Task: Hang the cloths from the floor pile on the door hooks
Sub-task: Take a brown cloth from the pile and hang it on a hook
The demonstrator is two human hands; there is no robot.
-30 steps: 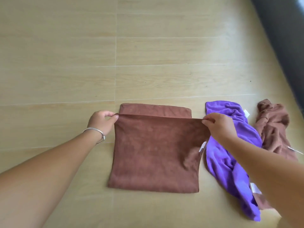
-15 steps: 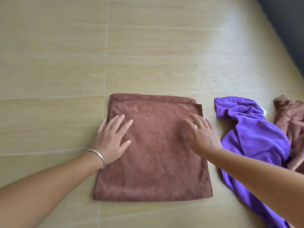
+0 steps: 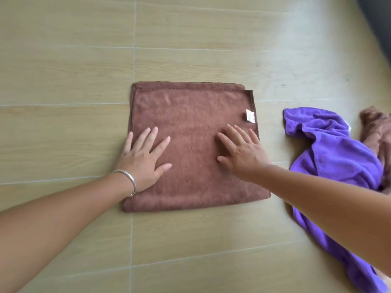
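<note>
A folded brown cloth (image 3: 190, 144) lies flat on the wood-look floor (image 3: 63, 70), roughly square, two layers visible along its far edge where the under layer sticks out a bit past the top one. A small white label (image 3: 250, 115) sits at its right edge near the far corner.

The left hand (image 3: 143, 159) rests palm down on the left part of the cloth, fingers straight and spread, thumb out to the right, little finger at the cloth's left edge; it grips nothing. A silver bangle (image 3: 129, 180) is on that wrist.

The right hand (image 3: 243, 153) lies palm down on the right part of the cloth, fingers straight and spread, pointing toward the far left, holding nothing. The label is just beyond its fingertips.

To the right, apart from the folded cloth, a crumpled purple cloth (image 3: 334, 157) lies on the floor, partly under the right forearm. A second, crumpled brown cloth (image 3: 376, 132) touches it at the frame's right edge. Dark surface (image 3: 378, 22) in the top right corner, can't tell what it is.
</note>
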